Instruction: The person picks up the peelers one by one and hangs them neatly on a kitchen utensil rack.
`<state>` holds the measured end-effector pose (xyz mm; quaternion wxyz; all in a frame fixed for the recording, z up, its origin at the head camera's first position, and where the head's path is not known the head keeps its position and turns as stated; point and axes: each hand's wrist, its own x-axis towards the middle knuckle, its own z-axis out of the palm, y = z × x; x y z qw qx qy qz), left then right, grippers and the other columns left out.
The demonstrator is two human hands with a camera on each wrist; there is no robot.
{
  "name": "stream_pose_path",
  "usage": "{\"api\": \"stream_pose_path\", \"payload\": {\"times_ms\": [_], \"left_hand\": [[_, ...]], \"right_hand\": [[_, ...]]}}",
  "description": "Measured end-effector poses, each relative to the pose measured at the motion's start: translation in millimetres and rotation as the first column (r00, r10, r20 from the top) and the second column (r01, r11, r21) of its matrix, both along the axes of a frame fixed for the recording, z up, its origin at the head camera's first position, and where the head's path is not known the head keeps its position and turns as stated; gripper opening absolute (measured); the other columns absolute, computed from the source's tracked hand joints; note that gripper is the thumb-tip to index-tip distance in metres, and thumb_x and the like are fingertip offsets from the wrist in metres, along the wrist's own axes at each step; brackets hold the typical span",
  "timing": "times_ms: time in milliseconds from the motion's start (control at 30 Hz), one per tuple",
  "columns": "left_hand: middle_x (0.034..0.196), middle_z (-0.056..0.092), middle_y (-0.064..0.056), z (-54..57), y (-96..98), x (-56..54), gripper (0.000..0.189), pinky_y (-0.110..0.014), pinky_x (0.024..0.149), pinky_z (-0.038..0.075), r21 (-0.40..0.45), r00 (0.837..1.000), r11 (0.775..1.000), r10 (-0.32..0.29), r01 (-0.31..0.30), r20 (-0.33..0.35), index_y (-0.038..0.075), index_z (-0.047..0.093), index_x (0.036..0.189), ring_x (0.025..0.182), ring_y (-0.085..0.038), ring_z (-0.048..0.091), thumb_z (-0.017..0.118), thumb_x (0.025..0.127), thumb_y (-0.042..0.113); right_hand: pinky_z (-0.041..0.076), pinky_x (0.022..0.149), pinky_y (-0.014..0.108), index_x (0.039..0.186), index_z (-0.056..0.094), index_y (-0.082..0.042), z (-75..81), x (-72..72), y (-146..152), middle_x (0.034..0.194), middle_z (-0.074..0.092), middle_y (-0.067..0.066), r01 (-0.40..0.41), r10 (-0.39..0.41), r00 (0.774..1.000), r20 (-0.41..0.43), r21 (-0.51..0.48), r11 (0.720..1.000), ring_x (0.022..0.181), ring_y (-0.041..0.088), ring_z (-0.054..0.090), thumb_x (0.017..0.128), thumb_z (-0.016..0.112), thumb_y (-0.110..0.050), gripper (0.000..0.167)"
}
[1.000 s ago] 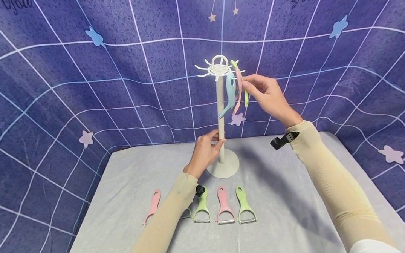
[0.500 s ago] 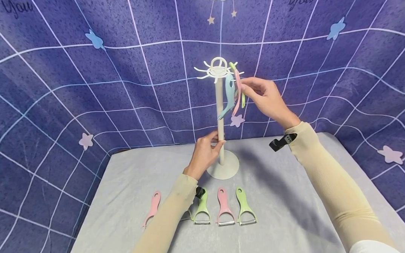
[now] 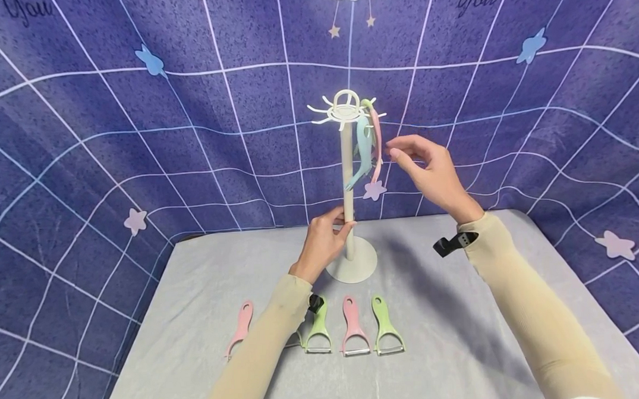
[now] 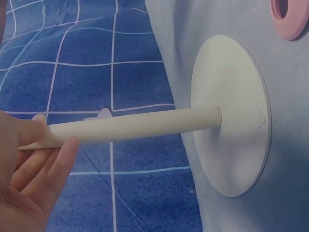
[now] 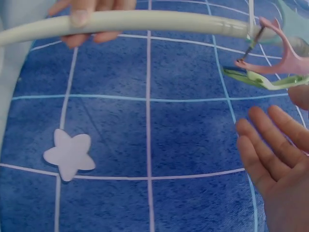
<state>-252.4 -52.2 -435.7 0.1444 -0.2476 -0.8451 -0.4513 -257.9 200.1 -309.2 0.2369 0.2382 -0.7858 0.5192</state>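
Gripping pole (image 3: 346, 153), left hand (image 3: 324, 241); fingers (image 5: 263, 121) apart, right hand (image 3: 431, 174); pink peeler (image 5: 292, 60) likely light, stiff, best held by handle (image 3: 378, 134).

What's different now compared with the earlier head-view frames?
The right hand has let go of the hanging green peeler and drawn back to its own right and slightly down. That peeler has swung left, now mostly behind the hanging pink peeler in the head view. Unchanged: the left hand grips the hook stand, and the visible tabletop peelers lie where they were.
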Motion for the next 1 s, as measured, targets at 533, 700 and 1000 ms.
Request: {"api": "stream_pose_path", "payload": {"times_ms": [533, 700, 1000], "left_hand": [[0.106, 0.080, -0.015, -0.4, 0.9, -1.3, 0.023, -0.025, 0.079, 0.066, 0.001, 1.000, 1.000, 0.001, -0.001, -0.006, 0.000, 0.074, 0.120, 0.100, -0.027, 0.079, 0.077, 0.101, 0.013], [0.105, 0.080, -0.015, -2.6, 0.7, -1.7, 0.021, -0.024, 0.078, 0.066, 0.001, 1.000, 1.000, 0.011, -0.011, 0.003, 0.003, 0.075, 0.119, 0.100, -0.027, 0.079, 0.078, 0.101, 0.013], [0.104, 0.080, -0.014, -4.3, 0.7, -2.5, 0.020, -0.024, 0.078, 0.066, 0.014, 1.000, 1.000, 0.008, -0.008, -0.007, 0.003, 0.075, 0.118, 0.098, -0.026, 0.079, 0.078, 0.100, 0.012]], "right_hand": [[0.056, 0.086, 0.021, 0.119, 0.076, -0.003, -54.0, 38.6, 1.2, 0.103, 0.077, 0.004, 0.112, -0.112, 0.994, -0.007, 0.134, 0.985, 0.090, 0.011, 0.069, 0.103, 0.073, -0.014, 0.019], [0.057, 0.083, 0.027, 0.118, 0.076, -0.008, -69.7, 52.5, -1.2, 0.102, 0.077, 0.002, 0.112, -0.117, 0.993, 0.017, 0.189, 0.976, 0.089, 0.014, 0.070, 0.103, 0.074, -0.016, 0.018], [0.059, 0.082, 0.041, 0.118, 0.075, -0.008, -92.0, 70.8, -3.3, 0.101, 0.076, 0.002, 0.126, -0.143, 0.989, 0.039, 0.284, 0.950, 0.090, 0.016, 0.068, 0.103, 0.074, -0.019, 0.019]]}}
